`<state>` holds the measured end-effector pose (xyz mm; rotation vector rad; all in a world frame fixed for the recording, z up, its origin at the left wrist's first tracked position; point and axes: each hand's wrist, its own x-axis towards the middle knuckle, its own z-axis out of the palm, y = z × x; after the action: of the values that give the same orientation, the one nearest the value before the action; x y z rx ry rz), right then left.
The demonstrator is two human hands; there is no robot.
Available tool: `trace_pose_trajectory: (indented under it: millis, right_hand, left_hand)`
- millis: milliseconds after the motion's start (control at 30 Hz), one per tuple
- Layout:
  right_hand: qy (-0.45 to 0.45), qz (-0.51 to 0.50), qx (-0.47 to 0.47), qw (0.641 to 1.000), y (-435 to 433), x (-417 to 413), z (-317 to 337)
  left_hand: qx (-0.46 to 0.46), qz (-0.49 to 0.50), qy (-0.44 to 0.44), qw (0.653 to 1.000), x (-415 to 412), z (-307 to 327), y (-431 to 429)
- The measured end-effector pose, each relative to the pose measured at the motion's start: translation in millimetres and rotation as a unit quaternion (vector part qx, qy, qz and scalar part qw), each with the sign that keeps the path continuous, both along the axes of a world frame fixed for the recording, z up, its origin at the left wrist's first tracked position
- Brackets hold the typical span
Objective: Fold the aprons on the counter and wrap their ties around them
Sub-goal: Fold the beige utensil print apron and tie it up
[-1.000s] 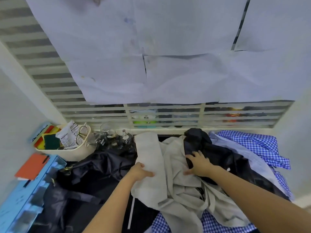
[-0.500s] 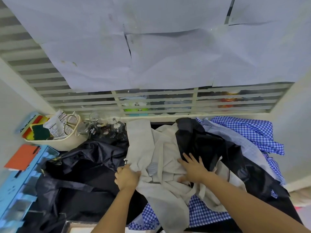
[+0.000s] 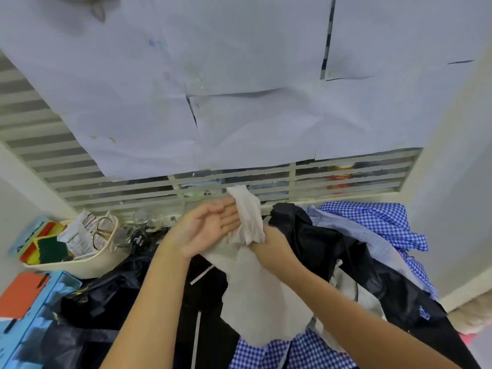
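Observation:
I hold a beige apron lifted off the pile in the middle of the counter. My right hand grips its bunched upper part from below, and the cloth covers most of the fingers. Just left of the bunch, my left hand is held palm up with straight fingers whose tips touch the cloth. Under and around it lie a black apron, a blue checked apron, a pale blue one and a dark navy one.
A cream basket with sponges and packets stands at the left, with glass jars beside it. A blue organiser with an orange item sits at the lower left. A slatted window with taped paper sheets closes the back.
Both hands rose from pressing on the pile. The right hand gathered the beige apron and lifted it, and the left hand let go and opened beside it.

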<state>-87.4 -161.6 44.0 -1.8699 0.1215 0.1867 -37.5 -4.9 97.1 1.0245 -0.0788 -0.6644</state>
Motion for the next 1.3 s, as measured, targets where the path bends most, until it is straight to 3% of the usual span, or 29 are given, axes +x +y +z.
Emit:
trace_pose_trajectory:
  millis: [67,167,233,300,333,367,433,467,533,600,633,667,700,767,800,833,867,900,933,967,1000,1033,1067,1100,1167,1233,1267,1300]
  right_hand:
    - [0.001,-0.01,-0.028,1.0,-11,5,32]
    - [0.018,0.089,-0.19,0.978,-22,2,82]
    - [0.021,0.153,-0.257,0.954,-28,0,112]
    - [0.009,0.17,-0.198,0.965,-30,-3,136]
    - [0.005,0.159,-0.125,0.979,-30,-5,147]
    - [0.003,0.136,-0.037,0.99,-30,-7,157]
    - [0.007,0.109,0.137,0.984,-41,-11,175]
    - [0.007,0.126,0.181,0.975,-49,-13,183]
    - [0.033,0.193,0.112,0.974,-67,-20,192]
    - [0.116,0.252,-0.063,0.959,-85,-21,194]
    - [0.157,0.257,-0.144,0.943,-93,-20,191]
    - [0.185,0.25,-0.208,0.927,-100,-19,187]
    - [0.199,0.237,-0.264,0.913,-103,-20,181]
    - [0.181,0.194,-0.418,0.869,-110,-13,166]
    - [0.155,0.154,-0.492,0.843,-112,-12,157]
    - [0.124,0.115,-0.535,0.828,-113,-11,148]
    - [0.121,0.092,-0.533,0.832,-115,-12,140]
    - [0.149,0.084,-0.451,0.876,-119,-15,132]
    - [0.194,0.073,-0.301,0.931,-119,-21,126]
    - [0.247,0.078,-0.13,0.957,-118,-29,120]
    - [0.276,0.103,-0.012,0.956,-120,-34,116]
    - [0.294,0.141,0.03,0.945,-122,-37,116]
    - [0.315,0.186,-0.001,0.931,-124,-36,114]
    - [0.34,0.233,-0.092,0.906,-124,-34,114]
    - [0.345,0.28,-0.321,0.836,-122,-24,115]
    - [0.255,0.218,-0.488,0.806,-123,-6,127]
    - [0.176,0.161,-0.533,0.811,-122,2,142]
    - [0.085,0.088,-0.563,0.817,-122,10,160]
  left_hand:
    - [0.189,0.0,-0.123,0.974,12,20,15]
    - [0.439,-0.026,-0.306,0.844,23,42,32]
    - [0.489,-0.122,-0.378,0.776,21,48,30]
    - [0.496,-0.176,-0.402,0.749,22,46,24]
    - [0.486,-0.191,-0.388,0.759,21,46,22]
    - [0.446,-0.199,-0.354,0.797,21,44,19]
    - [0.312,-0.148,-0.255,0.903,18,40,14]
    - [0.233,-0.09,-0.171,0.953,14,44,12]
    - [0.107,0.038,-0.068,0.991,16,51,15]
    - [0.105,0.075,-0.129,0.983,19,63,24]
    - [0.14,0.018,-0.187,0.972,20,71,30]
    - [0.227,-0.093,-0.232,0.941,16,81,35]
    - [0.333,-0.224,-0.28,0.872,17,84,41]
    - [0.509,-0.426,-0.317,0.678,23,74,51]
    - [0.581,-0.437,-0.329,0.603,25,69,53]
    - [0.626,-0.396,-0.347,0.575,29,63,56]
    - [0.631,-0.342,-0.35,0.602,31,59,59]
    - [0.576,-0.296,-0.317,0.693,33,54,63]
    - [0.48,-0.264,-0.242,0.801,34,49,67]
    - [0.375,-0.249,-0.16,0.879,36,44,72]
    - [0.307,-0.246,-0.104,0.913,36,40,77]
    - [0.287,-0.268,-0.086,0.916,34,39,80]
    - [0.301,-0.309,-0.085,0.898,32,40,82]
    - [0.358,-0.361,-0.103,0.855,30,41,84]
    - [0.524,-0.456,-0.186,0.696,26,46,80]
    - [0.679,-0.39,-0.315,0.536,37,59,70]
    - [0.708,-0.299,-0.382,0.514,41,73,64]
    - [0.701,-0.185,-0.435,0.534,48,92,61]
